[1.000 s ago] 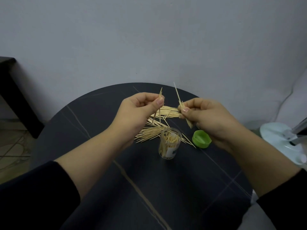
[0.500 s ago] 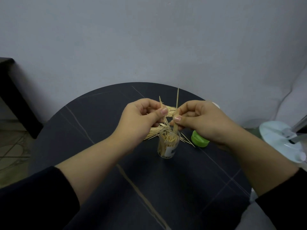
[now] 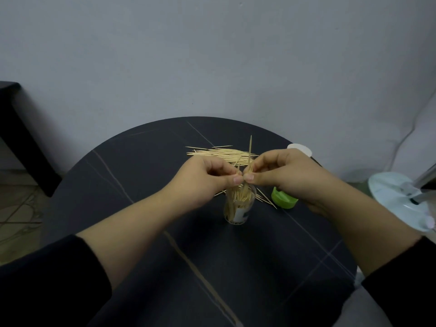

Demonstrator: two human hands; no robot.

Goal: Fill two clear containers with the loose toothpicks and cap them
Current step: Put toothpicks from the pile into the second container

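A clear container (image 3: 238,208) with a white label stands upright on the round dark table (image 3: 141,166), partly filled with toothpicks. Directly above its mouth my left hand (image 3: 203,182) and my right hand (image 3: 285,175) meet thumb to thumb. Each hand pinches a few toothpicks that point down into the container; one long toothpick (image 3: 250,149) sticks up from my right fingers. A pile of loose toothpicks (image 3: 219,153) lies on the table behind the hands. A green cap (image 3: 282,200) lies open side up to the right of the container.
A white round lid or container top (image 3: 299,148) shows behind my right hand near the table's far right edge. A pale blue fan base (image 3: 398,199) sits off the table at the right. A dark bench (image 3: 14,128) stands at the left by the wall.
Both hands have come together and sunk toward the container's mouth. The toothpicks they held apart and high are now upright over the container, tips among those inside.
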